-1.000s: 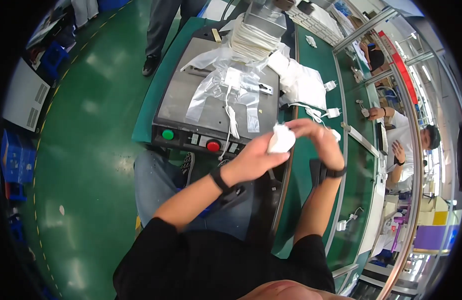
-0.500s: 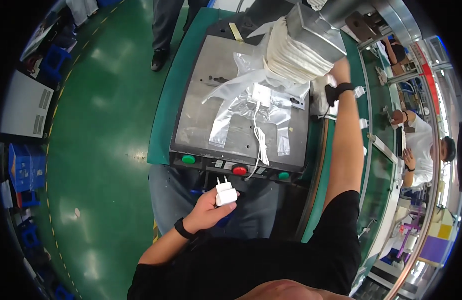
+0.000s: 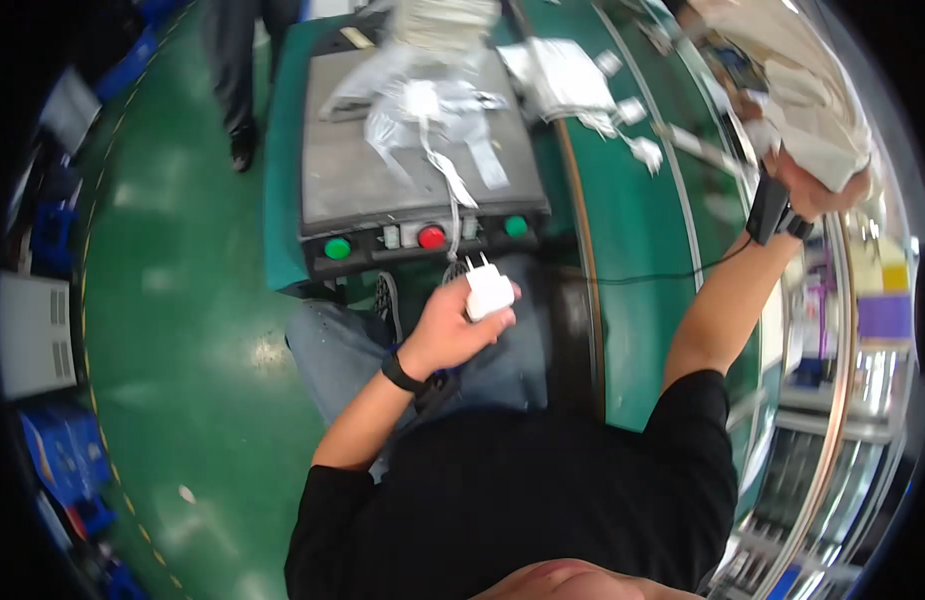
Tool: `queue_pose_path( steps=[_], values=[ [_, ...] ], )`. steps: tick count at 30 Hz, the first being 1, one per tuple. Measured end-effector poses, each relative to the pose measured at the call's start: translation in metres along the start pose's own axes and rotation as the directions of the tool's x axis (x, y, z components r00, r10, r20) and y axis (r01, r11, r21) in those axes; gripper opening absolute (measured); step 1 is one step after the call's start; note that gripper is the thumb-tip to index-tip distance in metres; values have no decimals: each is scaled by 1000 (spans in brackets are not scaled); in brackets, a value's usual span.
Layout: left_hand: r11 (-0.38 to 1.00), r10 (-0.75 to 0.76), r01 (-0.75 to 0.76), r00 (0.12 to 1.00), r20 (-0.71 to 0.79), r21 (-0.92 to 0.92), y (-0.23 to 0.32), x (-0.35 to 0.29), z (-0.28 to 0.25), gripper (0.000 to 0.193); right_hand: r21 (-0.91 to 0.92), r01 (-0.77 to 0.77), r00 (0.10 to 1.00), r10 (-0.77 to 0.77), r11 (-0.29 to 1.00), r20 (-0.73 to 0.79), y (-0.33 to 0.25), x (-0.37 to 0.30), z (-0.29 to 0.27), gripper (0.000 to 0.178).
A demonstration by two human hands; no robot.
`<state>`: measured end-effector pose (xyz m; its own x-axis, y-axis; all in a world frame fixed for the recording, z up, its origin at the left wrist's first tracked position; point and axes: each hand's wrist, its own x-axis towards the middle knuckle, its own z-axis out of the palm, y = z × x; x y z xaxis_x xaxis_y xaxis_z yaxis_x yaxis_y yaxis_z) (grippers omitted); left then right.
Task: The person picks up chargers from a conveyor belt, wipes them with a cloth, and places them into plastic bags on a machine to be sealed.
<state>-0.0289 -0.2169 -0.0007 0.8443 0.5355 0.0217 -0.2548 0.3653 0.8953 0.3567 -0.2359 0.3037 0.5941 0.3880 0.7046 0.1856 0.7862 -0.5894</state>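
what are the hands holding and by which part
Left hand: a white charger, by its body. Right hand: at the lower end of a beige bundle; blur hides whether it grips.

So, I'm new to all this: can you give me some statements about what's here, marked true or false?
1. The left hand holds a white plug. True.
2. The plug's pins point toward the person's chest. False: they point away from it, toward the machine.
3. A red button sits between two green buttons. True.
4. The right hand presses the red button. False: the right hand is far out to the right, by something pale too blurred to name.
5. A clear plastic bag lies on the machine. True.
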Motion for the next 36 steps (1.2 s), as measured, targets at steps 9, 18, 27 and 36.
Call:
queue_pose_path(
  steps=[9,18,27,36],
  values=[
    [985,84,-86,996,16,149,19,27,48,23,-763,629,777,103,-151,621,-63,-173,-170,30],
    [980,97,-136,964,248,144,-4,63,96,13,-405,-627,762,632,666,-141,-3,-283,-181,29],
    [921,131,-216,955,264,324,6,86,144,30,-617,-370,927,320,695,-197,-45,-243,-194,43],
    [918,153,-213,968,198,335,15,90,175,44,129,-602,779,615,788,-118,-112,-223,-169,34]
  ],
)
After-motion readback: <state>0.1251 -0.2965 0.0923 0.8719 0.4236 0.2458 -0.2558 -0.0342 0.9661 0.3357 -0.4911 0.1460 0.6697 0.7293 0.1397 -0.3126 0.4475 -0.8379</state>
